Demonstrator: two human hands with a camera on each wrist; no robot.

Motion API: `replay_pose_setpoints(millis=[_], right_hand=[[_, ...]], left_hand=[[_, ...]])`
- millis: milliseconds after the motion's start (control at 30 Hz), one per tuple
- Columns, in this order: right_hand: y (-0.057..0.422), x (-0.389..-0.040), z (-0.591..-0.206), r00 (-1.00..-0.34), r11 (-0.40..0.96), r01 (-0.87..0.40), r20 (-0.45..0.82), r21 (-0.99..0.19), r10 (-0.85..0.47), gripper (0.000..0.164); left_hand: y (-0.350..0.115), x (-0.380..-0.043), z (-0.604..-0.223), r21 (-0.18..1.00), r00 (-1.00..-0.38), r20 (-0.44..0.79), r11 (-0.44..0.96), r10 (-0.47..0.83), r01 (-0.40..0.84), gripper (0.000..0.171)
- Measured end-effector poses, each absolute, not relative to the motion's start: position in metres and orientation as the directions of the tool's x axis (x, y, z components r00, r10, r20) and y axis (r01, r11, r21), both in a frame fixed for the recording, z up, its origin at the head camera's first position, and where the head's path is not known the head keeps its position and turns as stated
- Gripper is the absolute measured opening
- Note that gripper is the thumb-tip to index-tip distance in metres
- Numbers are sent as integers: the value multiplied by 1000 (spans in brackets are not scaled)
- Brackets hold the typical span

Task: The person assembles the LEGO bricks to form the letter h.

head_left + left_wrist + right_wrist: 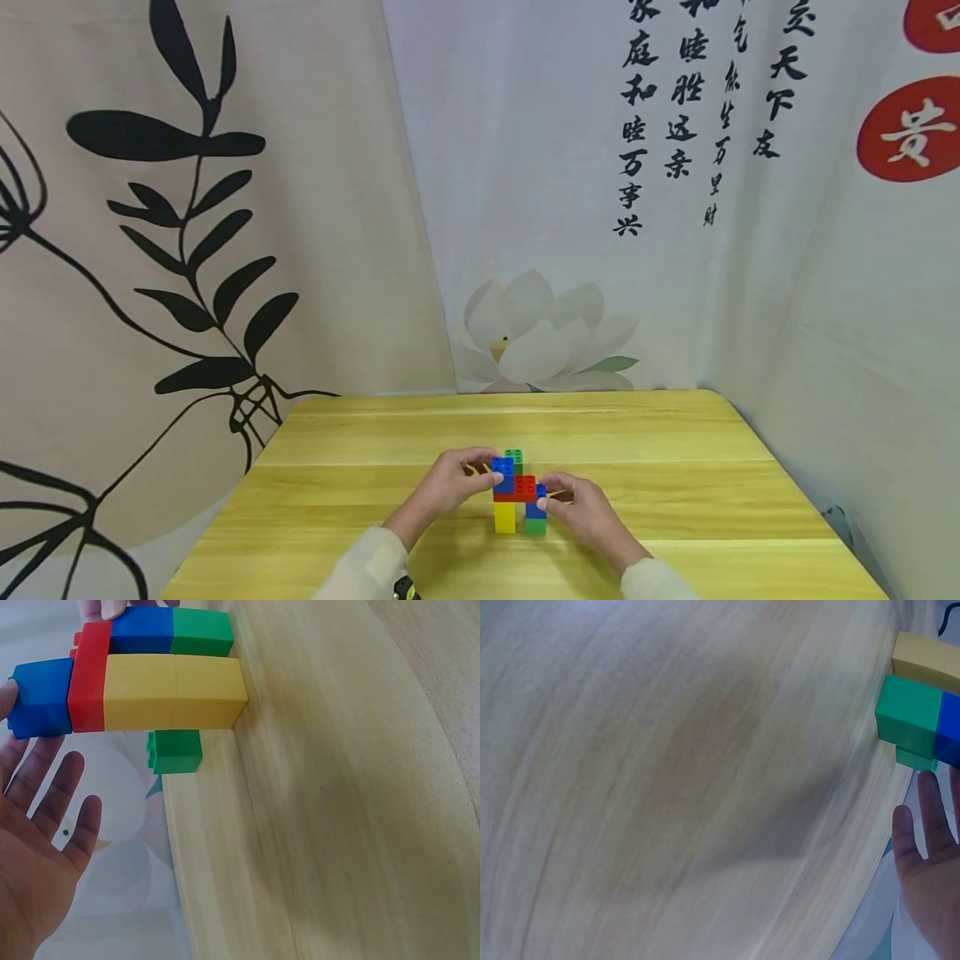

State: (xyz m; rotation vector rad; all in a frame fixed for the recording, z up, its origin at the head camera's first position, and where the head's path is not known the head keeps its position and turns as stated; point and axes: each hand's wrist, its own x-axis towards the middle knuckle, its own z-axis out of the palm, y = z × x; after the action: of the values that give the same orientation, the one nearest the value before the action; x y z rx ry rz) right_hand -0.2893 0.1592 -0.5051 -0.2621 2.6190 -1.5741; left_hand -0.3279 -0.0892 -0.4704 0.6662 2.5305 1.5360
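An arch of toy building bricks stands on the table. Its left leg is two stacked yellow bricks [176, 691]; its right leg is a blue brick [537, 506] on a green brick [536, 527]. A red brick [525, 488] bridges both legs, and another blue brick [41, 697] sits on its left end. My left hand [448, 483] pinches that upper blue brick between thumb and fingers. At the other side my right hand [588, 510] pinches the right leg's blue brick, thumb in front. Its lower fingers [930, 814] stay extended in the right wrist view.
Behind the arch is a separate green brick [177, 751], partly hidden by it in the head view. The wooden table [337, 467] has rounded far corners. A printed curtain [525, 208] hangs beyond its back edge.
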Motion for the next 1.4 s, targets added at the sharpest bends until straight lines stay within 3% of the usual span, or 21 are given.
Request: replay_pose_setpoints(millis=[967,1400], right_hand=[[158,-289,-508,-978,453,-149,64,-879,-198,38],[154,-290,-506,-990,477,-85,19,-875,-141,37]], left_hand=[[-85,-322,-488,888,-928,172,355,331,291,30],[-87,-322,-487,895,-925,175,338,338,293,34]])
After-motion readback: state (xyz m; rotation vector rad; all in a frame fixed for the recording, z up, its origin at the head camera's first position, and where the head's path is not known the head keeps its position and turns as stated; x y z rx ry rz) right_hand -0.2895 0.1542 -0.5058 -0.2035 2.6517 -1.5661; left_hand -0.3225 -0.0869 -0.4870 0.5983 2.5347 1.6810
